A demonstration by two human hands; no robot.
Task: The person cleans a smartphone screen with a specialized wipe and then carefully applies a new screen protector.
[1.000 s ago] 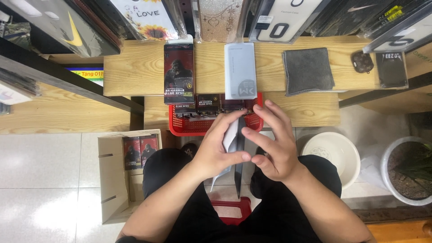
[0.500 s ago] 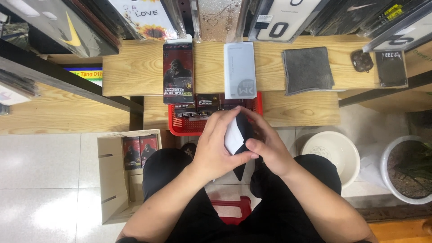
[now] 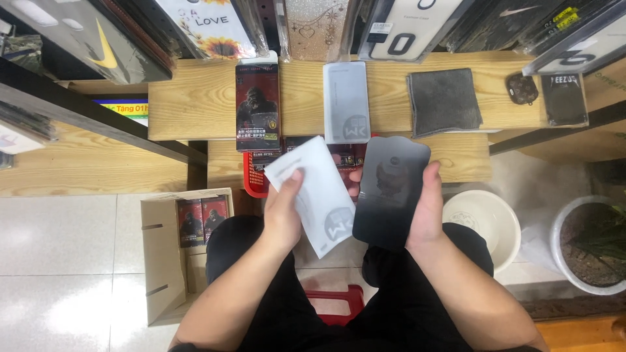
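My left hand [image 3: 284,207] holds a white rectangular sleeve [image 3: 314,193], tilted, above my lap. My right hand [image 3: 427,208] holds a black glass screen protector [image 3: 390,190] upright beside it, thumb along its right edge. The two pieces are apart, side by side. On the wooden shelf ahead lie a dark printed box [image 3: 257,104], a second white sleeve [image 3: 346,102] and a grey cloth [image 3: 444,101]. A red basket [image 3: 255,177] with more dark boxes sits just below the shelf, partly hidden by my hands.
A cardboard box [image 3: 161,261] with dark packs stands on the tiled floor at my left. A cream bucket [image 3: 486,225] and a potted plant [image 3: 593,241] are at the right. Phone cases hang above the shelf. A red stool [image 3: 339,301] is under me.
Earlier both hands were together around the white sleeve. Now they have parted: the black protector is out in my right hand and the white sleeve stays in my left.
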